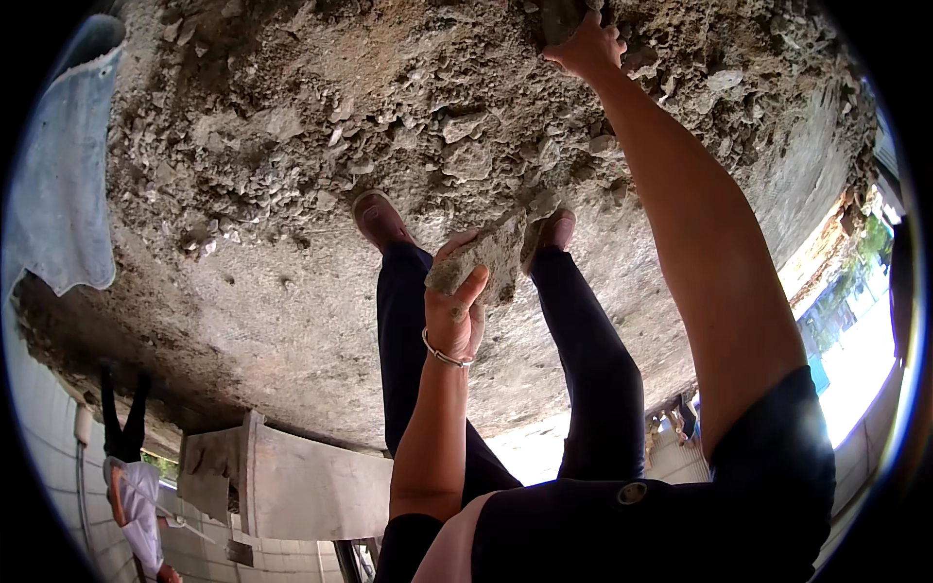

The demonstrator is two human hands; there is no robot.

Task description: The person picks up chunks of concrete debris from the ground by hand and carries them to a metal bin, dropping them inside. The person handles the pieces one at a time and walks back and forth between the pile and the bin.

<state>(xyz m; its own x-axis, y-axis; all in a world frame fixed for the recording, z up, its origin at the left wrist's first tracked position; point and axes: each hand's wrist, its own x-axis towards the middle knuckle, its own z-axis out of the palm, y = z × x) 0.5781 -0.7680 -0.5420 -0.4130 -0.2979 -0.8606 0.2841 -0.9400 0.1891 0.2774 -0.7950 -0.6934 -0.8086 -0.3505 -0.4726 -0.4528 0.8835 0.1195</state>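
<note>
Clearing step in hand: left hand [455, 321] clamps a concrete chunk [483, 260], right hand [586, 44] closes on rubble [559, 17]; both need lifting clear of the debris floor [292, 194].

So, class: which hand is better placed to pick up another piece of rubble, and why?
Right. The right hand reaches out to the rubble pile, on a chunk. The left hand is full, gripping a concrete lump above the legs.

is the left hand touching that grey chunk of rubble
Touching. The head view shows the left hand with its fingers wrapped round the lower edge of the grey chunk of rubble, lifted clear of the rubble-strewn ground.
</note>
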